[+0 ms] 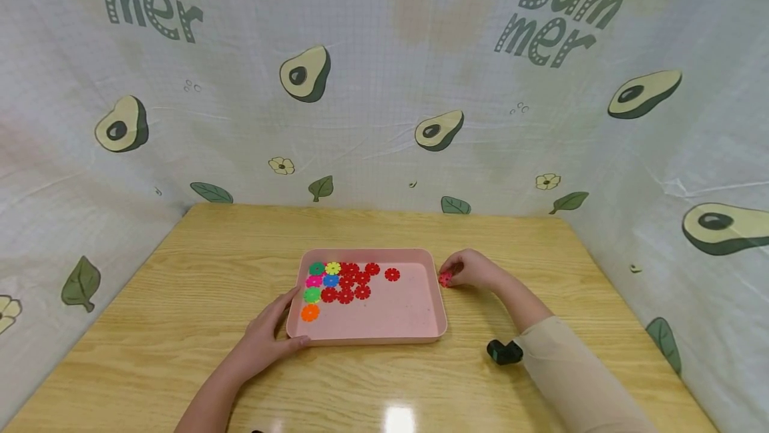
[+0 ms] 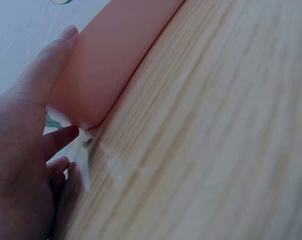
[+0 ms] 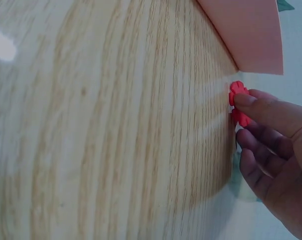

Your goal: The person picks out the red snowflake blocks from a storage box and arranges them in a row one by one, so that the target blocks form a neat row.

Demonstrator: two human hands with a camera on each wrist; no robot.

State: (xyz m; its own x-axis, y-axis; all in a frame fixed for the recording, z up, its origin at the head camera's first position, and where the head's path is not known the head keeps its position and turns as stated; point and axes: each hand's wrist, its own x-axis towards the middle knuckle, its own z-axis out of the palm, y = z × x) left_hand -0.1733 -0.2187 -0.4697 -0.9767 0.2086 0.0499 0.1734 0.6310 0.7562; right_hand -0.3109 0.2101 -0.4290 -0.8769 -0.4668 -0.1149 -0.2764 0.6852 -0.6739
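My right grip (image 1: 471,269) was pinched narrow, thumb and fingers holding a notched red disc (image 1: 444,279) by its edge. The disc was just beside the outer right wall of the pink tray (image 1: 396,316); whether it touched that wall, I could not tell. My left grip (image 1: 269,334) was spread wide at the tray's near left corner, thumb against the near side and fingers reaching along the left side.

Inside the tray, the disc closest to my right grip was a lone red one (image 1: 392,275), lying flat a little apart from the others. Farther left from that grip came a cluster of red discs (image 1: 345,295), some touching or overlapping. Closest to my left grip, along the tray's left wall, lay an orange disc (image 1: 310,313); beyond it from that grip were a light green disc (image 1: 312,295), a pink disc (image 1: 314,281) and a dark green disc (image 1: 316,268), with a blue disc (image 1: 331,280) and a yellow disc (image 1: 333,268) just right of those.

Nearer to me than my right grip, a black object (image 1: 504,352) showed beside my beige sleeve (image 1: 571,366). Under both grips spread the wood-grained surface (image 1: 360,386).
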